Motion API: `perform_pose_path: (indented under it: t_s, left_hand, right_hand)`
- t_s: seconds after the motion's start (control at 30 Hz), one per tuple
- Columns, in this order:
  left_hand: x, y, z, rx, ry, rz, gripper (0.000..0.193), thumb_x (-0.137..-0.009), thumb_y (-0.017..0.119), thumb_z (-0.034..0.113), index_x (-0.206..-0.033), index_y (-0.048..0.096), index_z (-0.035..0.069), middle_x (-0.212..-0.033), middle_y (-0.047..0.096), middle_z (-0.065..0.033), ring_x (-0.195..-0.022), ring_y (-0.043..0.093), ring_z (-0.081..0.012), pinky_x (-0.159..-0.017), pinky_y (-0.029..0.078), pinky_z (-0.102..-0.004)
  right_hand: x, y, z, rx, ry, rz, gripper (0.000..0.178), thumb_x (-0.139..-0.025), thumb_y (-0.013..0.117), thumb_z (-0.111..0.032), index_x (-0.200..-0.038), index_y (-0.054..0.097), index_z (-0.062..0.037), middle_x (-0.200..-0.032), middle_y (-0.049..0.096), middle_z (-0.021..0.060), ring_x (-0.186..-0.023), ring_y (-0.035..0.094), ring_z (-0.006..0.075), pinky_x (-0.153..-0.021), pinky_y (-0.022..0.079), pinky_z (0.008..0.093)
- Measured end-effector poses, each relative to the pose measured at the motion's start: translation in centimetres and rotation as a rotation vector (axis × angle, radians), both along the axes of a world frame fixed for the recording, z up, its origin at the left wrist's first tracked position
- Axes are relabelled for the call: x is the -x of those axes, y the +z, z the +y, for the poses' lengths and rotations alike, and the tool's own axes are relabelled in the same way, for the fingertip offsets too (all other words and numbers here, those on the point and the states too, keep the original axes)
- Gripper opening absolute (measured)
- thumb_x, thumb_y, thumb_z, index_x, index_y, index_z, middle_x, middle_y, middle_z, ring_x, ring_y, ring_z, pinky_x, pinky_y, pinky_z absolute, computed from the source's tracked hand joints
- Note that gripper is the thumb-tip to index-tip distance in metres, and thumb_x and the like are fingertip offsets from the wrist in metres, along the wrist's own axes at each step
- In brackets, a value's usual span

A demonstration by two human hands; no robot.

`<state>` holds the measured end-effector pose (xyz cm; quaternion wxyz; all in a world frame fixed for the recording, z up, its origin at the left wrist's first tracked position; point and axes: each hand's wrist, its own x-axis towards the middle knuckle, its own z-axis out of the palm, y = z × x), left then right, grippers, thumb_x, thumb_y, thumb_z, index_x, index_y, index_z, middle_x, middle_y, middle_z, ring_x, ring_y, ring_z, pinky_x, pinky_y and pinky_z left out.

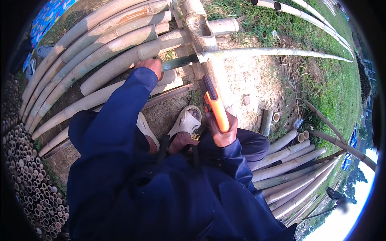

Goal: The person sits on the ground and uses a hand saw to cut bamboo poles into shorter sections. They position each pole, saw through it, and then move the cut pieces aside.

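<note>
Far to the left, a stack of cut bamboo ends [28,176] shows its many round hollow mouths, and above it a fan of long bamboo poles [92,44] lies on the bare ground, curving up towards the top of the view. The person, in dark blue sleeves, squats over these with pale sandals [185,120] planted on the dirt. The left hand [151,66] presses down on a slender green bamboo pole [257,52], its fingers wrapped over the pole's darker near end where it crosses the heap; from there the pole runs far out to the right over dirt and grass. Just right of that hand, a thick notched bamboo post [201,28] props the pole up like a cradle. Lower and more central, the right hand [221,130] has its fingers shut tight round the orange handle of a handsaw [215,104], whose dark blade end points up towards the pole beside the post; whether the blade touches the pole I cannot tell. Further right lie short bamboo offcuts [267,120], then another bundle of cut poles [293,168] sloping away, with grass [333,88] beyond.
</note>
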<state>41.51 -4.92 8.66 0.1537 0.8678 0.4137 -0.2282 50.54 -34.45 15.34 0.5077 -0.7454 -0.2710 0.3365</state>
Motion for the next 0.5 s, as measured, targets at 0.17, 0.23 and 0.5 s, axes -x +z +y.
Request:
perform_pose_path:
  t_s: [0.17, 0.23, 0.5]
  left_hand:
    - [0.5, -0.6, 0.4, -0.015, -0.012, -0.001, 0.030, -0.087, 0.070, 0.018, -0.113, 0.074, 0.005, -0.117, 0.073, -0.0215, -0.113, 0.070, -0.0373, -0.101, 0.055, -0.0467]
    - [0.0, -0.6, 0.6, -0.010, -0.029, -0.014, 0.031, -0.087, 0.070, 0.018, -0.114, 0.073, 0.005, -0.118, 0.073, -0.0210, -0.113, 0.070, -0.0371, -0.100, 0.055, -0.0465]
    - [0.8, -1.2, 0.8, -0.012, -0.034, 0.028, 0.039, -0.084, 0.074, 0.021, -0.122, 0.071, 0.009, -0.116, 0.073, -0.0206, -0.111, 0.070, -0.0374, -0.100, 0.054, -0.0469]
  right_hand:
    - [-0.1, -1.7, 0.1, -0.124, 0.025, -0.180, 0.028, -0.093, 0.074, -0.006, -0.119, 0.069, 0.0041, -0.078, 0.066, 0.0004, -0.067, 0.055, 0.0059, -0.060, 0.044, 0.0240]
    - [-0.1, -1.6, 0.1, -0.125, 0.043, -0.177, 0.034, -0.093, 0.077, -0.008, -0.123, 0.066, 0.0049, -0.084, 0.069, 0.0017, -0.071, 0.059, 0.0063, -0.064, 0.047, 0.0239]
    - [2.6, 2.2, -5.9, 0.037, -0.001, -0.045, 0.031, -0.092, 0.078, -0.011, -0.117, 0.070, 0.0049, -0.091, 0.074, 0.0083, -0.079, 0.066, 0.0122, -0.075, 0.053, 0.0275]
